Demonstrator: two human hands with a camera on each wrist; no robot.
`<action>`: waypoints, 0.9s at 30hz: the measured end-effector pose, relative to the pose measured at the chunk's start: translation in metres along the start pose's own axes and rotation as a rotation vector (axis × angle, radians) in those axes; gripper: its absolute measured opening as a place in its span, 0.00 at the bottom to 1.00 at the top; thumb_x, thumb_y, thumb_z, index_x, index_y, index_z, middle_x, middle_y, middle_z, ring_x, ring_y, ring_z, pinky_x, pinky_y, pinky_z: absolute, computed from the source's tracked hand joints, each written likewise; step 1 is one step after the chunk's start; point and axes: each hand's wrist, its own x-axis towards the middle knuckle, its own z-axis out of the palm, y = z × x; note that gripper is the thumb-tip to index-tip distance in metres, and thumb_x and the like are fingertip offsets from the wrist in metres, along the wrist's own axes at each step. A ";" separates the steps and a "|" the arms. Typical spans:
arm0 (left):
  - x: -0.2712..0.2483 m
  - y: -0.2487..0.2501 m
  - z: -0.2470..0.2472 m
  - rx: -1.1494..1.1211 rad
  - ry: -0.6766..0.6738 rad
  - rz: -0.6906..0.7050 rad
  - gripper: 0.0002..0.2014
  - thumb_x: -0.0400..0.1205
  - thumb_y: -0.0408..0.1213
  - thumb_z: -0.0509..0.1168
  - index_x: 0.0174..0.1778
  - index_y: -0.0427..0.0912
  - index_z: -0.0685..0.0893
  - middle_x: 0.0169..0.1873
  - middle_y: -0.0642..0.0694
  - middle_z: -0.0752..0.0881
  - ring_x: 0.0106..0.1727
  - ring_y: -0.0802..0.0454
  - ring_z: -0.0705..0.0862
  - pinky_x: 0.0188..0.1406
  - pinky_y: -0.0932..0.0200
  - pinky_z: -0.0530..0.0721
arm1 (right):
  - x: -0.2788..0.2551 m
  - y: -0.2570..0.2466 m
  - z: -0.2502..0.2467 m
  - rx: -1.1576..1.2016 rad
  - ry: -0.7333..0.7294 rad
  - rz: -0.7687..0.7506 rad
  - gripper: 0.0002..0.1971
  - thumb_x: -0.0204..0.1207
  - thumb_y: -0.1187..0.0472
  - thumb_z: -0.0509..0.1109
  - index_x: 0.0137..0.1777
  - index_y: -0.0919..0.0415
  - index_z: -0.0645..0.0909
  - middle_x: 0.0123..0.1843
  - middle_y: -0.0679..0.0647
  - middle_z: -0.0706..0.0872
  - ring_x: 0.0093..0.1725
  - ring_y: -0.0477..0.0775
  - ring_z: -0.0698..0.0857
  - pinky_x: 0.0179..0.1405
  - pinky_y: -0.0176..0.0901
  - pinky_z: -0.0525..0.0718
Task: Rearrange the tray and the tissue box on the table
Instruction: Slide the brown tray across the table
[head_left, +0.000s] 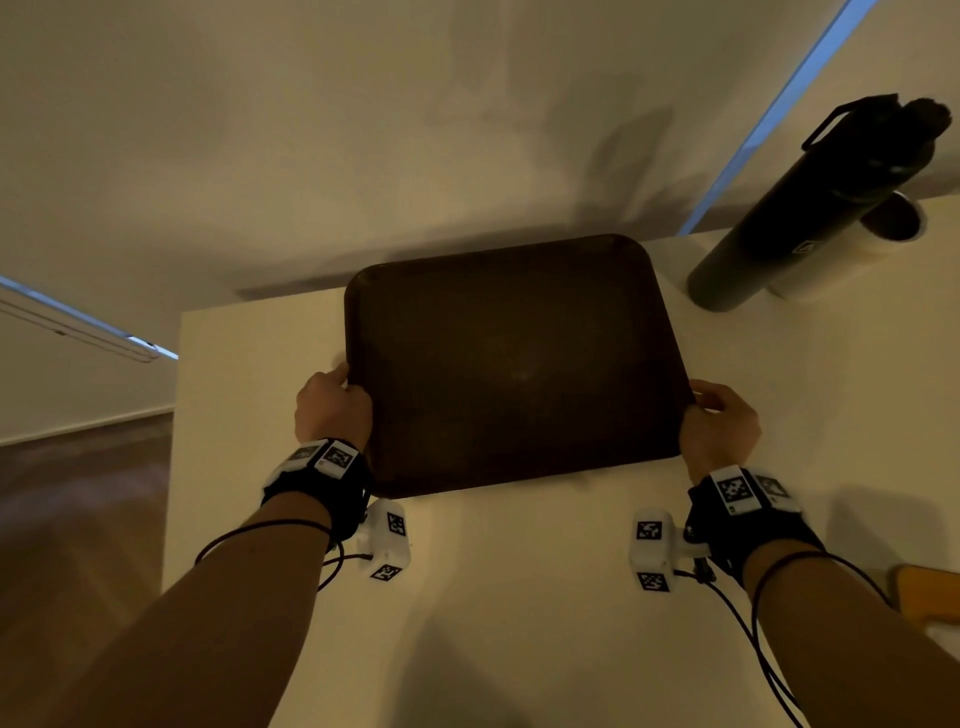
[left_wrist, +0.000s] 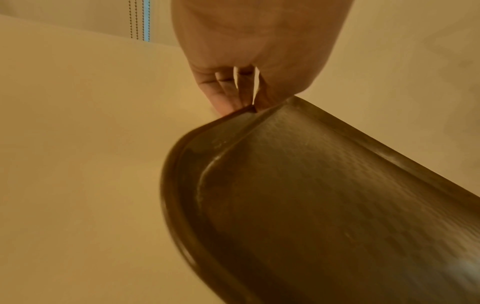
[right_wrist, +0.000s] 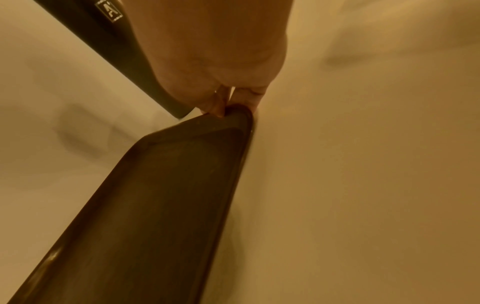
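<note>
A dark brown rectangular tray (head_left: 514, 358) with rounded corners sits at the far side of the white table (head_left: 519, 597), its far edge reaching the table's back edge. My left hand (head_left: 332, 402) grips the tray's left rim (left_wrist: 228, 117), fingers curled under it. My right hand (head_left: 719, 423) pinches the right rim (right_wrist: 241, 115) the same way. The wrist views show the tray (left_wrist: 324, 195) from below, so it seems lifted off the table, and nothing lies on the tray (right_wrist: 155, 205). No tissue box is in view.
A tall black bottle (head_left: 815, 208) stands at the back right of the table, close to the tray's right corner, with a white roll (head_left: 852, 249) behind it. An orange object (head_left: 930, 592) lies at the right edge. A wall rises behind the table; wooden floor is at left.
</note>
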 end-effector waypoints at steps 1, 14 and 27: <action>0.000 0.000 0.000 -0.005 -0.002 0.002 0.27 0.77 0.34 0.58 0.74 0.50 0.79 0.68 0.38 0.84 0.63 0.34 0.84 0.56 0.48 0.81 | 0.000 -0.001 0.000 0.002 -0.002 0.005 0.16 0.75 0.70 0.66 0.60 0.60 0.87 0.58 0.62 0.89 0.57 0.62 0.87 0.55 0.50 0.86; -0.003 -0.010 -0.007 -0.007 -0.054 0.037 0.26 0.77 0.36 0.58 0.74 0.48 0.78 0.66 0.34 0.85 0.62 0.32 0.85 0.62 0.43 0.84 | -0.017 -0.011 -0.026 0.043 -0.040 0.003 0.20 0.75 0.69 0.66 0.68 0.59 0.80 0.62 0.63 0.86 0.61 0.63 0.85 0.64 0.57 0.83; -0.017 -0.014 -0.007 0.067 -0.058 0.108 0.25 0.78 0.30 0.59 0.72 0.43 0.80 0.65 0.31 0.85 0.61 0.29 0.84 0.58 0.45 0.83 | -0.042 0.007 -0.063 0.068 -0.081 -0.008 0.17 0.79 0.64 0.66 0.68 0.58 0.81 0.62 0.61 0.87 0.53 0.54 0.81 0.55 0.47 0.78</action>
